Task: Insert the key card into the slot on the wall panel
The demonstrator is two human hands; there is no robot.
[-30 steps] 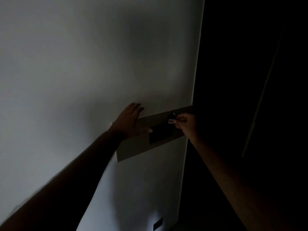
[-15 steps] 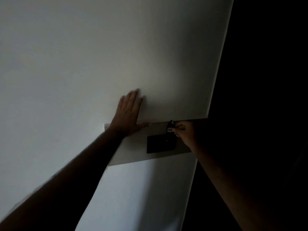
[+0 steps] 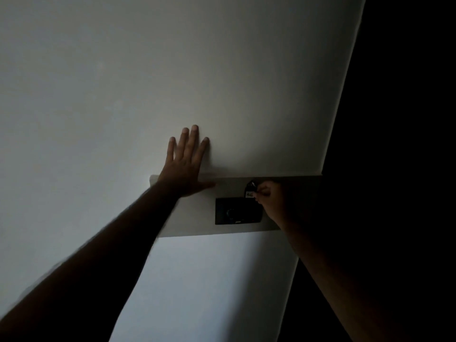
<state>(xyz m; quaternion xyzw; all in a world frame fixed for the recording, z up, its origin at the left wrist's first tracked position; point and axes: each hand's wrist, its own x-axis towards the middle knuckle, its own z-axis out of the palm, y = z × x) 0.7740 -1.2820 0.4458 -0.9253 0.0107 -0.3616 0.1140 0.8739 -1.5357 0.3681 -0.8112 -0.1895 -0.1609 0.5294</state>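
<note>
A dark rectangular wall panel point(image 3: 235, 211) is set in a grey band point(image 3: 192, 215) across the white wall. My right hand point(image 3: 270, 198) pinches a small dark key card point(image 3: 249, 191) with a pale label, held at the panel's top right edge. In the dim light I cannot tell whether the card is in the slot. My left hand point(image 3: 185, 164) lies flat on the wall with fingers spread, up and to the left of the panel, its thumb on the grey band.
The white wall point(image 3: 123, 82) fills most of the view. Its right edge point(image 3: 343, 95) runs down into a black, unlit space point(image 3: 407, 144) where nothing can be made out.
The view has levelled and drawn closer to the panel. My left hand slid up from the grey band onto the white wall. My right hand stays at the panel's top right with the card.
</note>
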